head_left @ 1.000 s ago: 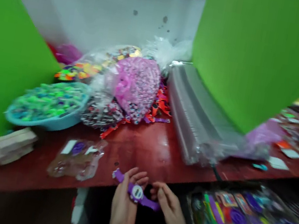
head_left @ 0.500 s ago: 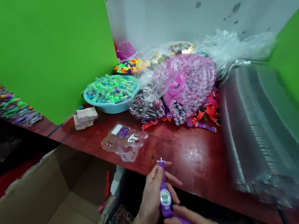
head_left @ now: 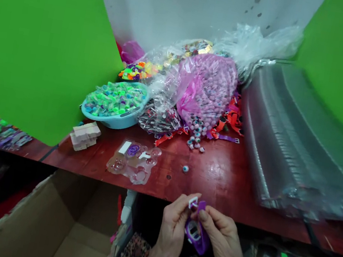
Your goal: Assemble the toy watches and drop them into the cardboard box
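Observation:
A purple toy wristwatch [head_left: 195, 232] with a white face is curled into a loop between both hands, just below the front edge of the red table [head_left: 215, 180]. My left hand [head_left: 171, 235] pinches the strap end with its white buckle. My right hand [head_left: 222, 241] grips the other strap end, fingers closed on it. A clear plastic blister tray [head_left: 133, 167] with a purple piece in it lies on the table, up and to the left of my hands.
A blue bowl [head_left: 116, 105] of green pieces, a pink bag [head_left: 210, 89] of small watch faces, loose straps [head_left: 228, 125] and a stack of clear trays [head_left: 297, 146] crowd the table. A small loose piece [head_left: 185, 169] lies near the edge. An open cardboard box [head_left: 54, 227] stands below left.
The watch was stretched out straight between my hands; now its straps are bent together into a loop. The view has swung left, and small pieces have spilled from the pink bag.

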`<state>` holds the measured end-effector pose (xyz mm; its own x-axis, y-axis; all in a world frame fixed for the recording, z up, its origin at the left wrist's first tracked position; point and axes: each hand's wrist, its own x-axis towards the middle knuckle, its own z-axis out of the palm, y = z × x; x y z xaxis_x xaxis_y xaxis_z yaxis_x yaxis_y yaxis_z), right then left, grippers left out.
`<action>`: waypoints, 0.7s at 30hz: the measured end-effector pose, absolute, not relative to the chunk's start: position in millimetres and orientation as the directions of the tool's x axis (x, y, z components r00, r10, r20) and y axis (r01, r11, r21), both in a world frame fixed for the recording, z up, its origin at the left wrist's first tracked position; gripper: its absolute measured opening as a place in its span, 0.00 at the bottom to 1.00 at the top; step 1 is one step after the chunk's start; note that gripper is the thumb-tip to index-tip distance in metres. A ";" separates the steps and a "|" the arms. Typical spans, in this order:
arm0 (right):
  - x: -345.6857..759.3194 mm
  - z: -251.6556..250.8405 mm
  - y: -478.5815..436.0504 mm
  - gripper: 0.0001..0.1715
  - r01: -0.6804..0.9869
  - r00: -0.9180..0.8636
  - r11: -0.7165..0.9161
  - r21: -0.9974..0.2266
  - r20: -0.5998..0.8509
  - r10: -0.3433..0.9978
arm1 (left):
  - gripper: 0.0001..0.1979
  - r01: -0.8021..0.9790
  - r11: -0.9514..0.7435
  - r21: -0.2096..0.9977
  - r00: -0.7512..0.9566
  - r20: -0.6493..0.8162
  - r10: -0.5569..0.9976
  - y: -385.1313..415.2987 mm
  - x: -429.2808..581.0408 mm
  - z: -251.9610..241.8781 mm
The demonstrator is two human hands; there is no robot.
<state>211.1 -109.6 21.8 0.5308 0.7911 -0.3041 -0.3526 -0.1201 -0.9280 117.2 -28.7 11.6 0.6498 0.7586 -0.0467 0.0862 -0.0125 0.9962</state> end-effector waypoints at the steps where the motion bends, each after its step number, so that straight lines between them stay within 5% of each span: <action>1: 210.3 20.1 -109.2 0.23 -0.341 0.529 -0.125 -0.932 -0.299 0.794 | 0.17 0.100 -0.064 0.993 0.656 -0.018 0.755 -29.3 116.9 10.4; 12: 229.9 -0.5 -116.0 0.27 -0.431 0.315 -0.264 -0.863 -0.418 0.852 | 0.19 0.107 -0.311 0.944 0.761 0.124 0.637 -26.7 115.4 -5.3; 21: 247.4 -23.2 -121.6 0.26 -0.505 0.114 -0.339 -0.794 -0.450 0.886 | 0.20 0.191 -0.403 0.895 0.892 0.013 0.452 -12.2 110.8 0.7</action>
